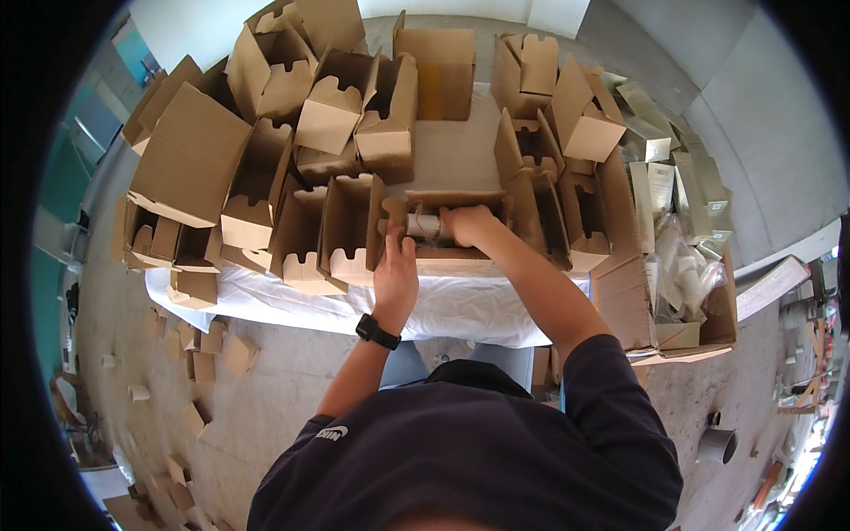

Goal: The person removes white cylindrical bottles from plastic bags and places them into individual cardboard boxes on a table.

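Observation:
In front of me an open cardboard box (452, 253) lies lengthwise near the front edge of the table. Inside it rests a white cylindrical part (423, 225) with thin reddish wires around it. My left hand (396, 270) is at the box's left end, its fingers gripping the end wall by the raised flap (394, 211). From the right, my right hand (469, 226) reaches into the box with fingers curled at the right end of the white part. Its fingertips are partly hidden.
Open cardboard boxes (350, 221) crowd the table on the left, more (536, 203) on the right. A large carton (620, 265) at the right holds pale flat boxes and plastic-wrapped parts (689, 274). White cloth (443, 305) covers the table. Small boxes (202, 363) litter the floor.

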Demonstrator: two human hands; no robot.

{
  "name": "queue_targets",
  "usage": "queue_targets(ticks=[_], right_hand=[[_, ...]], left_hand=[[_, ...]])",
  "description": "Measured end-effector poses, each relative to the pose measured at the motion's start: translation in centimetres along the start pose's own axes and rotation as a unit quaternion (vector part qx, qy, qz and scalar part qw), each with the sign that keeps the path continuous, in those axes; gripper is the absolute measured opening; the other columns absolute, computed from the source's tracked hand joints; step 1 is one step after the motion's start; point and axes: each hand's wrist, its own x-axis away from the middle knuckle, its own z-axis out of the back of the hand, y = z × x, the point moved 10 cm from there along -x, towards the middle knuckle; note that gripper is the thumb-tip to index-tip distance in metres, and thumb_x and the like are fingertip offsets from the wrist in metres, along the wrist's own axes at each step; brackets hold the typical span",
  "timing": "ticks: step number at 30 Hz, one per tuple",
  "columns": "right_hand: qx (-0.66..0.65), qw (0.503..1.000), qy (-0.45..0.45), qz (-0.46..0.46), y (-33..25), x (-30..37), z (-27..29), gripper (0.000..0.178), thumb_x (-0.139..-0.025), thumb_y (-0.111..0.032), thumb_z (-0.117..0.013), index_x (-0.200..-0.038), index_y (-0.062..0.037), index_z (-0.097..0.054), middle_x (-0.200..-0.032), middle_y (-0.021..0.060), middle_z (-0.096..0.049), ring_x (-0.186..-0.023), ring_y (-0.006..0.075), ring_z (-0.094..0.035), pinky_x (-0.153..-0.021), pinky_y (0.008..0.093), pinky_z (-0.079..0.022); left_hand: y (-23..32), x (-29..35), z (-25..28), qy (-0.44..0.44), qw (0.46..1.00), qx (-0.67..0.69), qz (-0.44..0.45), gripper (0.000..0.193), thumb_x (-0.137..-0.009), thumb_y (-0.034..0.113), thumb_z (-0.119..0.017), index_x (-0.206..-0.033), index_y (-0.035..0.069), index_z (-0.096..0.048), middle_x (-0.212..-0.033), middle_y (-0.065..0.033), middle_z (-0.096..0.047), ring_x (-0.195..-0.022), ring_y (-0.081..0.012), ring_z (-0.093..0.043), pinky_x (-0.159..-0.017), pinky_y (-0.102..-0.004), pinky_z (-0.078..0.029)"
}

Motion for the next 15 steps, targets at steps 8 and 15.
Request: queue_targets(ticks=[8,15], right_hand=[[0.036,0.992,-0.101,-0.059,1.3,-4.5,-5.9,0.046,-0.085,-0.010,-0.057,-0.131,-0.0080,-0.050,-0.122,0.0154,-0.063,-0.112,0.0318,-0.061,-0.090,0.0435,-0.050],[-0.094,0.985,0.065,0.128,-2.4,0.1,1.2,0.041,-0.087,-0.004,-0.048,-0.126,-0.0126,-0.057,-0.128,0.0116,-0.059,-0.117,0.0307,-0.057,-0.091,0.0419,-0.051]], left_hand=[[0.7,-0.3,0.2,0.008,1.000,-0.007,-0.011,0.011,-0.086,-0.003,-0.051,-0.097,0.000,-0.050,-0.130,-0.0209,-0.051,-0.123,-0.0354,-0.051,-0.082,-0.0373,-0.057],[-0.1,0.0,-0.2,0.002,1.000,-0.004,0.005,0.013,-0.087,-0.002,-0.051,-0.100,0.000,-0.051,-0.128,-0.0194,-0.052,-0.127,-0.0359,-0.048,-0.089,-0.0383,-0.054]])
